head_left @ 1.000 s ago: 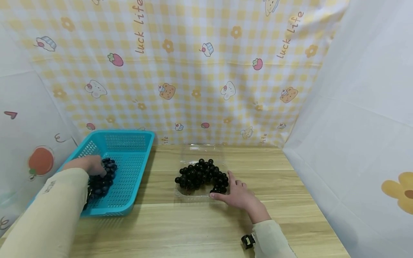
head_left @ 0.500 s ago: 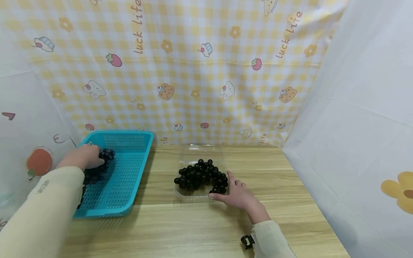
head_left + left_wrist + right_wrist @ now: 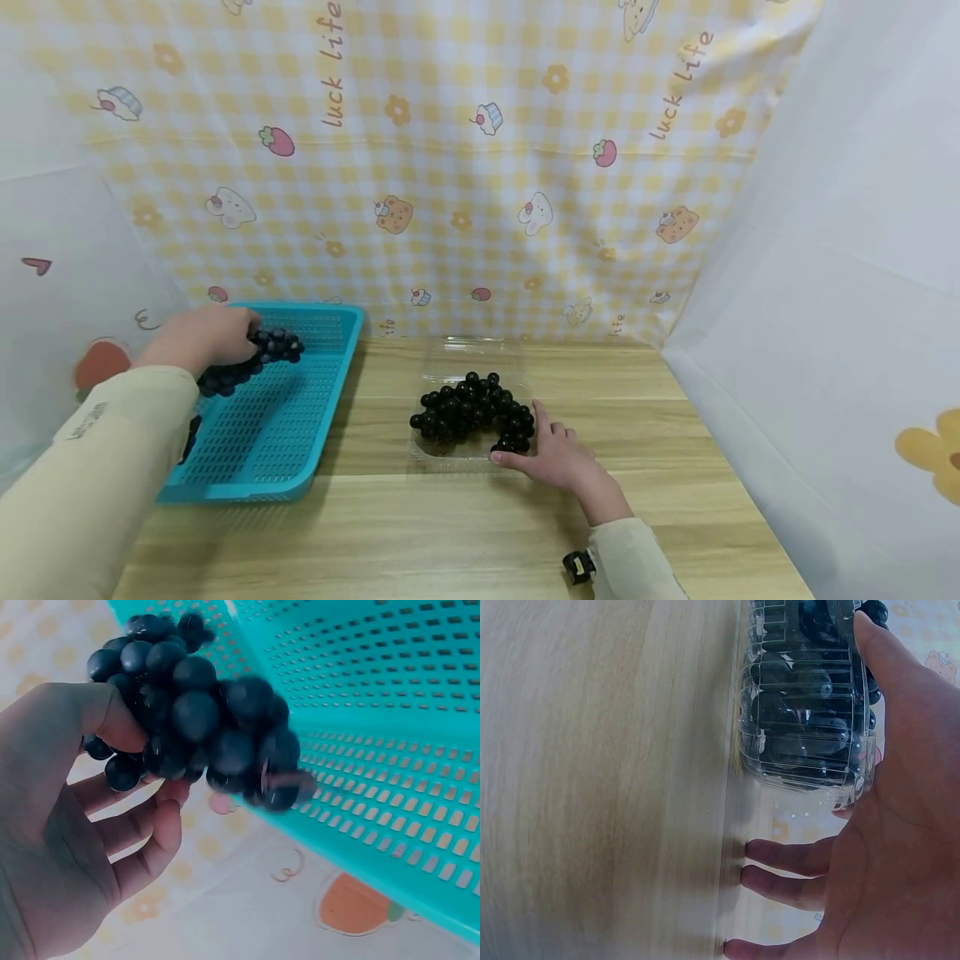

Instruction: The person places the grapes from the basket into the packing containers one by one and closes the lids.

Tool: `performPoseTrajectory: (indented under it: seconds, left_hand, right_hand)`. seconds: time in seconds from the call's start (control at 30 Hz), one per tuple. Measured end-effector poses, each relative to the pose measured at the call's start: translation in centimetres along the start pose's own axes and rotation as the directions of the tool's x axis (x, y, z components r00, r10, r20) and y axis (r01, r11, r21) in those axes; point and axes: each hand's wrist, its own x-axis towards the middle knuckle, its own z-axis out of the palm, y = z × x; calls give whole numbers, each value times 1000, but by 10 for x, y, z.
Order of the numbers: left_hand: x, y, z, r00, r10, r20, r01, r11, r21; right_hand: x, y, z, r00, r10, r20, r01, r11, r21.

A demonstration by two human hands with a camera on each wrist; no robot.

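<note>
My left hand point(image 3: 210, 337) grips a bunch of dark grapes point(image 3: 196, 712) and holds it up over the blue plastic basket point(image 3: 281, 425). In the left wrist view the thumb presses on the grapes from one side, with fingers curled beneath. Another bunch of black grapes point(image 3: 465, 407) lies in a clear plastic box point(image 3: 802, 724) on the table, its lid point(image 3: 468, 357) folded back. At the box's right side rests my right hand point(image 3: 558, 460), thumb on the front corner of the rim and index finger along the side. Its other fingers are spread, tips on the tabletop.
The wooden table point(image 3: 420, 533) runs up to a yellow checked cloth point(image 3: 465, 167) at the back. White sheeting point(image 3: 825, 275) closes off the right side. A black wrist camera point(image 3: 577, 567) sits at my right cuff.
My left hand has lifted the grapes off the basket's bottom, moving up and toward the back, and the bunch now hangs tilted to the right. My right hand and the box have stayed put.
</note>
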Motion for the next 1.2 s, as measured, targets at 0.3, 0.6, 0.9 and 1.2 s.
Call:
performPoseTrajectory:
  seconds: [0.3,0.6,0.9,1.2]
  left_hand:
    - [-10,15,-24,999,1,-50,-3,1000,-30]
    - [-28,54,-49,996,5,-91,-9,999,-44]
    - [-39,108,-54,987,65,-145,-78,994,-81]
    - [-54,169,-55,987,33,-156,-57,986,-154]
  right_hand:
    - [3,2,1,1000,11,-4,-11,1000,-9]
    - [-2,0,0,1000,3,1,-3,1000,18]
    - [-2,1,-1,1000,9,5,-9,1000,8]
    - [0,2,2,1000,11,1,-11,1000,17]
